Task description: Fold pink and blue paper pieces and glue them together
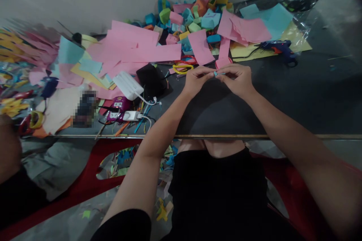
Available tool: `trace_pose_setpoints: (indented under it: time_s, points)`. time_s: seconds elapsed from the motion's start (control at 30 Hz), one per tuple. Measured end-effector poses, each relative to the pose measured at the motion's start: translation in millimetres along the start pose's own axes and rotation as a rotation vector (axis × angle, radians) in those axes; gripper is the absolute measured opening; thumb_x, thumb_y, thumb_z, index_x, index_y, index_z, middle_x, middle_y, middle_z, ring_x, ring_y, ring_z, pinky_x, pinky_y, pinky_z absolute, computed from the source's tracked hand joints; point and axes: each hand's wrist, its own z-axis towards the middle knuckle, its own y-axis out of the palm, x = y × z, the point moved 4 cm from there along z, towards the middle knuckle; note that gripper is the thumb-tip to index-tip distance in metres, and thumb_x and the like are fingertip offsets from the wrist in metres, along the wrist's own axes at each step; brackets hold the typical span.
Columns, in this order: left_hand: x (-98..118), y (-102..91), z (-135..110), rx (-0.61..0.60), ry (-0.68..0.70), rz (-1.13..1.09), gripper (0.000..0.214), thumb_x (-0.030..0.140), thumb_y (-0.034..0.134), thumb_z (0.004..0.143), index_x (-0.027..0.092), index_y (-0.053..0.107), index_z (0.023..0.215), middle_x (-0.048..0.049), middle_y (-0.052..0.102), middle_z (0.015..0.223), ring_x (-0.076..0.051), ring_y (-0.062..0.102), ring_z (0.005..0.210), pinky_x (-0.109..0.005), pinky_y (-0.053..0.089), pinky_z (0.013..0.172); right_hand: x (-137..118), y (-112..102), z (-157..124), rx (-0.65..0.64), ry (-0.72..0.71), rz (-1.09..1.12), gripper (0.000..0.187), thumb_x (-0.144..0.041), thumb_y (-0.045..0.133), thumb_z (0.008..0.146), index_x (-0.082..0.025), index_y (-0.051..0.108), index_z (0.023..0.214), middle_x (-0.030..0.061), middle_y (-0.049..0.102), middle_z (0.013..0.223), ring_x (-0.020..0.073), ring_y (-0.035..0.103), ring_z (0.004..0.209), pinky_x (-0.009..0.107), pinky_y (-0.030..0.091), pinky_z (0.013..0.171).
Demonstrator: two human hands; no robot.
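My left hand (pixel 195 80) and my right hand (pixel 236 79) meet above the dark tabletop (pixel 296 94), fingertips pinched together on a small teal paper strip (pixel 218 73). Both hands are closed on it. Just beyond my fingers lie scissors with yellow and red handles (pixel 183 66) and pink paper strips (pixel 200 46). Much of the strip is hidden between my fingers.
A heap of folded coloured paper pieces (pixel 192 15) sits at the back. Pink, blue and yellow sheets (pixel 254 30) spread around a blue glue gun (pixel 278 48). A white power bank (pixel 128 84), black pouch (pixel 152 81) and chargers lie left. Another person's arm (pixel 8 147) is at the far left.
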Motion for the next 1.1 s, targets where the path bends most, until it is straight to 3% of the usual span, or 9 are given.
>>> trace_pose_setpoints:
  time_s: [0.23,0.53,0.73,1.0,1.1]
  points:
    - [11.1,-1.9,1.9,-0.014,0.137,0.148,0.029,0.058,0.073,0.095,0.034,0.085,0.106,-0.0024,0.082,0.101,-0.018,0.075,0.096,-0.037,0.06,0.088,0.1,1.9,-1.6,0.024,-0.017,-0.089,0.036,-0.061,0.077,0.089,-0.025,0.083,0.088,0.0038,0.081,0.09,0.0151,0.069,0.066,0.031,0.055,0.06]
    - [10.6,-0.7,1.1,0.04,0.112,0.225,0.047,0.069,0.062,0.097,0.027,0.082,0.102,-0.004,0.079,0.097,-0.016,0.07,0.087,-0.033,0.056,0.08,-3.3,-1.0,-4.0,0.185,-0.025,-0.183,0.042,-0.065,0.079,0.085,-0.024,0.082,0.084,0.003,0.078,0.08,0.0161,0.068,0.065,0.031,0.055,0.061]
    - [6.5,2.2,-0.5,0.015,0.041,0.19,0.054,0.073,0.057,0.097,0.023,0.077,0.101,-0.0055,0.078,0.102,-0.016,0.071,0.089,-0.028,0.055,0.074,3.4,0.3,1.2,0.052,-0.02,-0.083,0.045,-0.069,0.074,0.088,-0.025,0.081,0.086,0.0022,0.078,0.084,0.0142,0.068,0.065,0.03,0.055,0.061]
    - [3.4,5.3,-1.2,0.023,-0.034,0.178,0.047,0.067,0.061,0.099,0.023,0.076,0.106,-0.0064,0.078,0.106,-0.017,0.072,0.093,-0.028,0.055,0.075,-4.1,-2.0,-1.1,0.086,-0.023,-0.171,0.037,-0.06,0.071,0.092,-0.024,0.08,0.088,0.0037,0.079,0.087,0.0158,0.068,0.07,0.03,0.055,0.062]
    - [2.9,5.7,-1.1,0.031,-0.042,0.159,0.048,0.068,0.062,0.098,0.022,0.076,0.106,-0.0066,0.079,0.105,-0.018,0.072,0.093,-0.028,0.055,0.075,-3.1,-2.3,-0.2,0.077,-0.002,-0.152,0.042,-0.065,0.07,0.091,-0.025,0.08,0.084,0.0044,0.079,0.086,0.0169,0.069,0.072,0.031,0.055,0.061]
